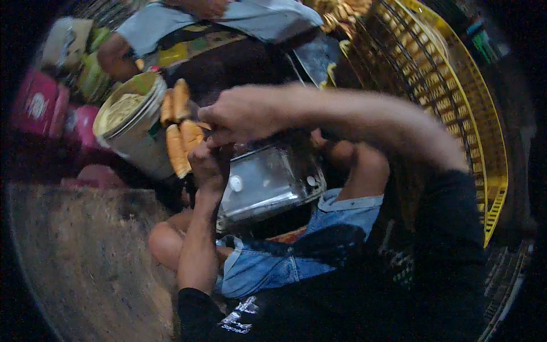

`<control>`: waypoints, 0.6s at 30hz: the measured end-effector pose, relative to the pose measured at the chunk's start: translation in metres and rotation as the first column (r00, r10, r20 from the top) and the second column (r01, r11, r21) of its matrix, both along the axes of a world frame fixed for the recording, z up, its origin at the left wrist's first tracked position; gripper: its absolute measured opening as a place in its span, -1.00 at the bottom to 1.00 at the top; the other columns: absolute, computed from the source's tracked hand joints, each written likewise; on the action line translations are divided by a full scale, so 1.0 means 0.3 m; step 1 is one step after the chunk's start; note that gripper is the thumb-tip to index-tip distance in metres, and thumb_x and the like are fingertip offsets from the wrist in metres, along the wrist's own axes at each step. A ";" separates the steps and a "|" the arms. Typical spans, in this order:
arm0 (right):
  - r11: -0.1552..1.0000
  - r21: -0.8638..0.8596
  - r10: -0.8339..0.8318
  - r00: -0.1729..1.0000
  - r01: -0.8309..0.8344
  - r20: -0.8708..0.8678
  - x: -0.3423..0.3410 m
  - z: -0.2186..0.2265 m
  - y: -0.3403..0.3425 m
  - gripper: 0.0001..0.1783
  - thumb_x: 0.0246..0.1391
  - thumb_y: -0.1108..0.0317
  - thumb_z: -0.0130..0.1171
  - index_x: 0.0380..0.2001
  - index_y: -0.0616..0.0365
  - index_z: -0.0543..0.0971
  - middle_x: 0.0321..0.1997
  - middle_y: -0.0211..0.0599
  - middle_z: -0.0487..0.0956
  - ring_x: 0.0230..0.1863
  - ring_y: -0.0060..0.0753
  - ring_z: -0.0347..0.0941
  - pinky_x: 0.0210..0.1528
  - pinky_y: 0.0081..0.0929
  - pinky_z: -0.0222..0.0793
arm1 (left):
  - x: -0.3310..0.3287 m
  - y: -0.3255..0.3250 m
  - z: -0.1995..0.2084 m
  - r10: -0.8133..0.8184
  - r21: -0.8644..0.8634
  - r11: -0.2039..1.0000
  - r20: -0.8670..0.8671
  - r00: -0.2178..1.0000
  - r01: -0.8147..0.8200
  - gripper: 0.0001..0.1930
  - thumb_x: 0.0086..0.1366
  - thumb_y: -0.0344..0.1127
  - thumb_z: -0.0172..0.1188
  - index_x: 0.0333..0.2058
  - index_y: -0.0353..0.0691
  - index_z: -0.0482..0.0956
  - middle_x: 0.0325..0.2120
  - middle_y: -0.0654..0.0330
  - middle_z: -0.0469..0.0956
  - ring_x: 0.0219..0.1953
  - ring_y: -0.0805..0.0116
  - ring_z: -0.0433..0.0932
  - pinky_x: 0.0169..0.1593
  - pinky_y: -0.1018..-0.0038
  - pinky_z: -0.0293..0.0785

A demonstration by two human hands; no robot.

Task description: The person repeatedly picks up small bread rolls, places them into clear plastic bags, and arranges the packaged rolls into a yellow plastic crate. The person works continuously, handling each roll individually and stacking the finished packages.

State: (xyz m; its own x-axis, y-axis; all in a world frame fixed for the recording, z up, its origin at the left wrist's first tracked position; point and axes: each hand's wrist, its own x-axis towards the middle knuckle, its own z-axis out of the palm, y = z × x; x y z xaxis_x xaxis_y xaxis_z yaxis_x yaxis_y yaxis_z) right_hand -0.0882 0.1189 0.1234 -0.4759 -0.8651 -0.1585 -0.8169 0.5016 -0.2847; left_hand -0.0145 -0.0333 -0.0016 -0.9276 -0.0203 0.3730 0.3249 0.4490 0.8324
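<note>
My left hand (206, 163) is closed at the near side of several long golden bread rolls (177, 149), which seem to be in its grip. Just above it, my right hand (235, 117) reaches across from the right, also closed, its fingertips at the rolls. Blur hides what the right fingers hold; a small greyish shape shows beside them. Behind the rolls leans a pale bucket (137, 142) with a beige, creamy mass (122, 111) inside. A shiny metal box (270, 176) lies below my right wrist, in front of my lap.
A tall yellow crate (496, 165) with bread inside curves along the right. More golden bread (345, 12) is at the top. Opposite sits another person in light blue-grey clothing (268, 20). Pink containers (40, 105) stand at the left, above a worn brown board (85, 245).
</note>
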 end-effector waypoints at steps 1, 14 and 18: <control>0.983 -0.112 -0.144 0.990 0.143 0.007 0.037 -0.028 -0.054 -0.60 0.22 0.14 0.12 0.00 0.18 0.50 -0.35 -0.01 0.66 -0.35 -0.13 0.58 -0.25 -0.24 0.51 | -0.002 -0.027 0.008 0.108 0.022 0.994 0.045 0.993 -0.109 -0.83 0.23 -0.31 0.32 -0.42 -0.32 0.62 -0.56 0.12 0.63 -0.55 0.40 0.60 -0.44 0.40 0.44; -0.134 -0.326 -0.101 0.315 0.936 0.944 0.285 -0.325 0.024 -0.64 0.35 0.08 0.06 -0.18 0.23 0.48 -0.36 -0.31 0.50 -0.53 -0.56 0.43 -0.52 -0.59 0.38 | -0.062 -0.169 0.037 -0.038 0.822 0.522 0.289 0.957 -0.228 -0.75 0.34 -0.14 0.25 -0.24 -0.23 0.61 -0.36 0.20 0.64 -0.38 0.46 0.62 -0.36 0.51 0.57; 0.079 -0.586 -0.067 0.591 0.806 0.804 0.070 -0.325 -0.151 -0.58 0.38 0.03 -0.01 -0.42 0.14 0.48 -0.53 -0.42 0.46 -0.55 -0.66 0.41 -0.60 -0.64 0.38 | -0.095 -0.342 0.110 0.655 0.512 0.677 -0.093 0.750 -0.528 -0.69 0.30 -0.12 0.31 -0.30 -0.31 0.65 -0.40 0.17 0.66 -0.38 0.42 0.58 -0.30 0.45 0.51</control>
